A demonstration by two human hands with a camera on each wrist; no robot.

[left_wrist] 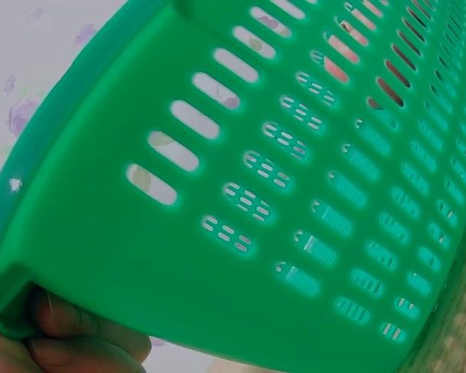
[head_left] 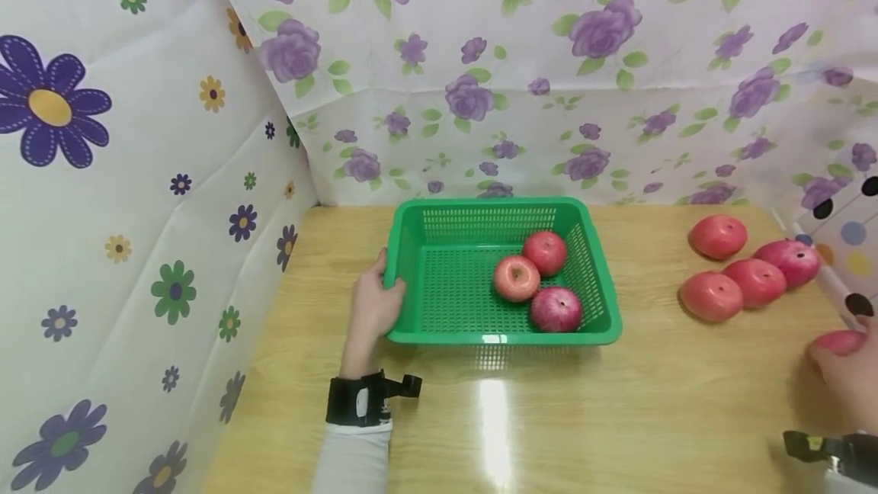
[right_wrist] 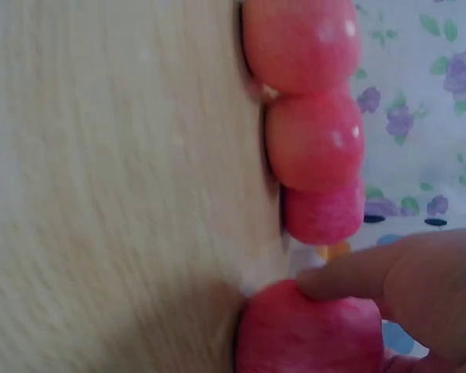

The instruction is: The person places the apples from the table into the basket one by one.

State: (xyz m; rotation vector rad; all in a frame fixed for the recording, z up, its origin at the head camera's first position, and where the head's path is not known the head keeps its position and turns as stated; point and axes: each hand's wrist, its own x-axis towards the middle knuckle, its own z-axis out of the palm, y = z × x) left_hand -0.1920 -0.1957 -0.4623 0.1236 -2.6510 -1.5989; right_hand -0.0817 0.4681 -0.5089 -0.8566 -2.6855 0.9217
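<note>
A green plastic basket (head_left: 507,338) with slotted walls stands on the table, with three red apples (head_left: 517,278) in its right half. My left hand (head_left: 377,303) grips the basket's left rim, thumb over the edge; its curled fingers (left_wrist: 85,334) show under the rim in the left wrist view. At the far right, my right hand (head_left: 853,376) holds a red apple (right_wrist: 307,334) that looks to be on the table. One finger lies over the top of that apple; the rest of the grip is partly out of view.
Several more apples (head_left: 754,282) lie grouped on the wooden table (head_left: 658,402) right of the basket. A purple-flowered sheet (head_left: 466,97) hangs behind the table, and a flower-print sheet (head_left: 158,212) borders the left side. A dotted sheet (head_left: 850,235) edges the right.
</note>
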